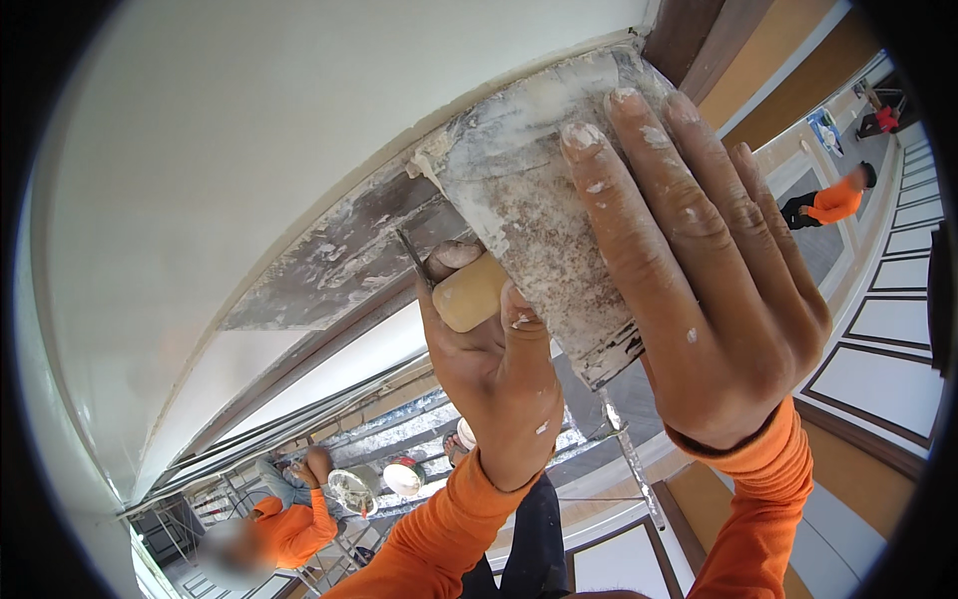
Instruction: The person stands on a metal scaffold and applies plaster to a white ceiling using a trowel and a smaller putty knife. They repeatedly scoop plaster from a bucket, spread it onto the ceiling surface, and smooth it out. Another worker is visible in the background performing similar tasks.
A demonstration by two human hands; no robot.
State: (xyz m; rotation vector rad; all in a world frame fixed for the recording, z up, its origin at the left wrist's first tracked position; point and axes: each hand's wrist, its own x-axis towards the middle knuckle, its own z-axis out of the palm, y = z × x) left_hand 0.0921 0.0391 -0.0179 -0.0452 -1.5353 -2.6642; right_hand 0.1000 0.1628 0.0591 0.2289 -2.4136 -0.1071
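Note:
My right hand [714,270] lies along a wide flat scraper plate [534,205] smeared with white filler, its fingers stretched over the face and its thumb hidden behind. The plate's wide upper end meets the edge of the white ceiling panel [249,120]. Lower and to the left, my left hand [499,389] is closed round the tan handle [469,295] of a trowel, whose thin metal edge shows beside the fingers. The left thumb is close to the plate's edge. White filler spots both hands. Behind them runs a grey, patchily filled strip [339,250].
Below left, a co-worker in an orange top [294,529] sits on scaffolding beside a bucket [354,489] and a white-lidded pail [403,476]. White-streaked planks [389,429] lie beneath me. Another person in orange [836,200] is far right. A metal pole [631,454] stands below my right hand.

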